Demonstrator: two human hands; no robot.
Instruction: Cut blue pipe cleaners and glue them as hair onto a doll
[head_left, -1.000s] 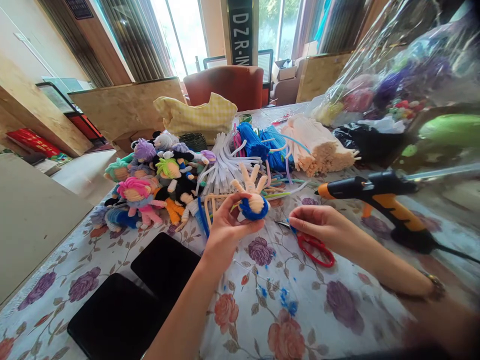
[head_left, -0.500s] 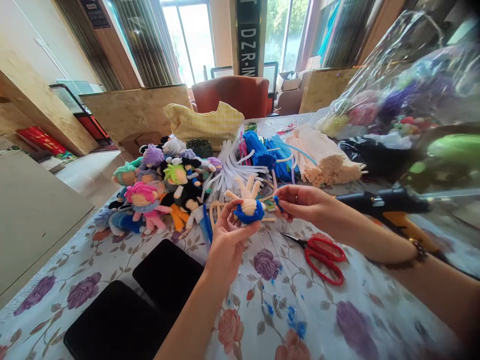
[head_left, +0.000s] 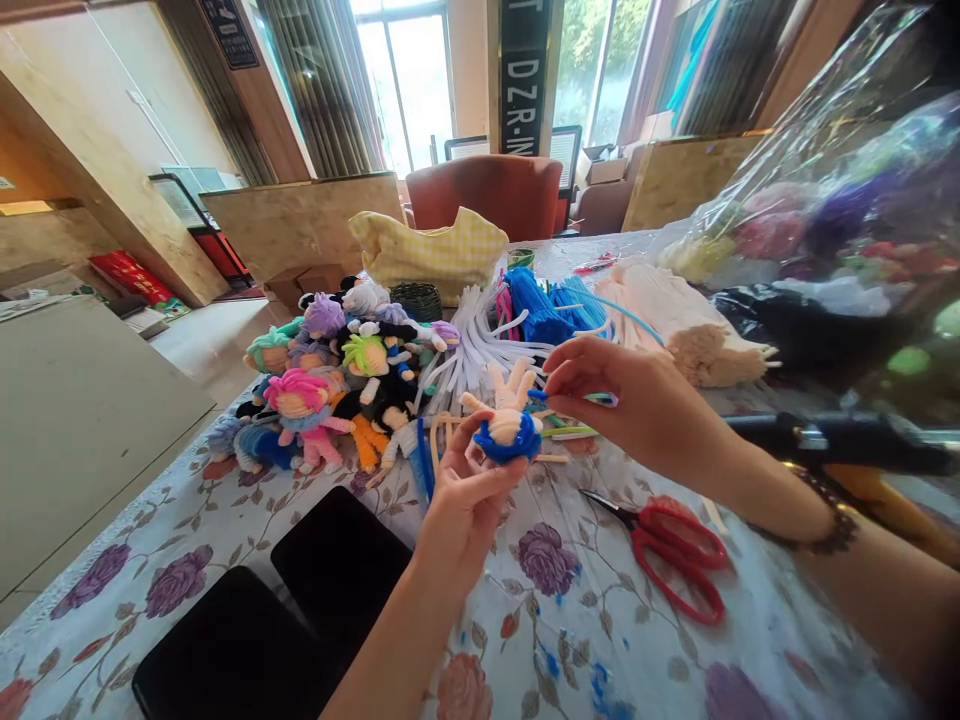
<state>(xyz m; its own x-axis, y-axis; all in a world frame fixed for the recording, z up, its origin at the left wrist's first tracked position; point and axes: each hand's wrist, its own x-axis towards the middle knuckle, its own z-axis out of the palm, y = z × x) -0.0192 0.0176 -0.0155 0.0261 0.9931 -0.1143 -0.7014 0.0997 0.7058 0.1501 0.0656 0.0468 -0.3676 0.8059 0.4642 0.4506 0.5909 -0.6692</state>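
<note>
My left hand (head_left: 469, 495) is closed round the head of a small pipe-cleaner doll (head_left: 508, 425), which has blue hair and a cream face and limbs. The doll is upside down, its pale limbs pointing up. Just right of it, my right hand (head_left: 592, 375) pinches a short blue pipe-cleaner piece (head_left: 537, 396) between thumb and finger. That piece is close to the doll's limbs; whether they touch I cannot tell. Red-handled scissors (head_left: 671, 545) lie on the flowered tablecloth (head_left: 420, 640) below my right forearm, blades pointing left.
Finished dolls (head_left: 322, 390) are heaped at the left. White (head_left: 480, 335), blue (head_left: 544, 305) and cream pipe-cleaner bundles (head_left: 690, 325) lie behind my hands. Two black flat slabs (head_left: 341, 555) are at front left. A glue gun (head_left: 817, 440) lies behind my right arm, beside a clear plastic bag (head_left: 795, 220).
My right hand has lifted slightly and turned more palm-down, bringing the blue piece closer to the doll's limbs. My left hand still holds the doll. The whole view has shifted a little.
</note>
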